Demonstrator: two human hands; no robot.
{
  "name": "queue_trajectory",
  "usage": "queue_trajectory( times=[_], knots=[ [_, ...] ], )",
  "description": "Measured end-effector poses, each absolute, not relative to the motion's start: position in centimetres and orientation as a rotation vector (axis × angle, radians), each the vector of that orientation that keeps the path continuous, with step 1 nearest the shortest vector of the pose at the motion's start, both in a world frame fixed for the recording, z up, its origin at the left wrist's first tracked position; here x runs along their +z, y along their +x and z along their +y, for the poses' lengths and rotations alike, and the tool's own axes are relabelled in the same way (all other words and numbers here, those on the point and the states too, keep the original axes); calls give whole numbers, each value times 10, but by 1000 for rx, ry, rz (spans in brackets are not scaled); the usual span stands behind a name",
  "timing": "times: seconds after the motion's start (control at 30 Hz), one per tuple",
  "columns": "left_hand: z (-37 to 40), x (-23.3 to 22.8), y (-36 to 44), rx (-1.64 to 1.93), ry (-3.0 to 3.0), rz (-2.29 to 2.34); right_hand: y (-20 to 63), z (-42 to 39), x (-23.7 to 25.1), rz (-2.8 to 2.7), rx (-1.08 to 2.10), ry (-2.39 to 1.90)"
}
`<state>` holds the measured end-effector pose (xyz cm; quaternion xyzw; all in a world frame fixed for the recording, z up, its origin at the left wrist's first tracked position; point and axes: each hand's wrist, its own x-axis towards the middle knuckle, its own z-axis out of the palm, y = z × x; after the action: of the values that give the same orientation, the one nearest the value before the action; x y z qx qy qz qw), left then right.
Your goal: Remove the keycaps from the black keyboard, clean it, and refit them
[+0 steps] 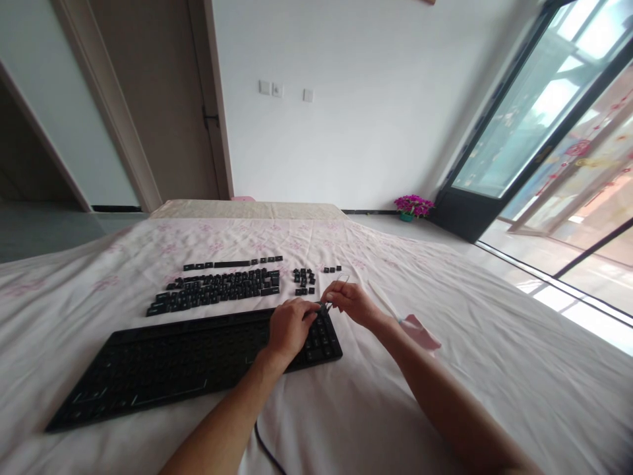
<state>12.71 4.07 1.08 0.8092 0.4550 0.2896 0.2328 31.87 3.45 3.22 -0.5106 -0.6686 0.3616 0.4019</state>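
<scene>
A black keyboard (163,356) lies at a slant on the cloth, most of its main section stripped of keycaps. Keycaps still sit on the number pad (319,343) at its right end. My right hand (351,302) pinches a thin wire keycap puller (330,305) at the pad's top corner. My left hand (291,324) rests over the keyboard's right part, its thumb and forefinger drawn together beside the puller's tip; what lies between them is hidden. Behind the keyboard, loose black keycaps (222,287) are laid out in rows, with smaller groups (303,277) to their right.
A pale flowered cloth (494,356) covers the table. Right of my right wrist lies a pink cloth piece (419,332). A black cable (267,448) runs toward me from beneath my left forearm. Purple flowers (414,206) stand on the floor near the glass door.
</scene>
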Motion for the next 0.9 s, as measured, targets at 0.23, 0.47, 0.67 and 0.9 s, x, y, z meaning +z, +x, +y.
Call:
queue_trajectory(
  times=[0.23, 0.47, 0.67, 0.9],
  knots=[
    [41, 11, 127, 753, 2250, 1290, 305, 36, 38, -1899, 754, -1309],
    [41, 9, 126, 755, 2239, 1261, 306, 36, 33, -1849, 774, -1292],
    [41, 9, 126, 741, 2283, 1268, 314, 36, 22, -1781, 806, -1279],
    [46, 26, 135, 498, 2313, 1381, 295, 34, 16, -1768, 618, -1301]
  ],
)
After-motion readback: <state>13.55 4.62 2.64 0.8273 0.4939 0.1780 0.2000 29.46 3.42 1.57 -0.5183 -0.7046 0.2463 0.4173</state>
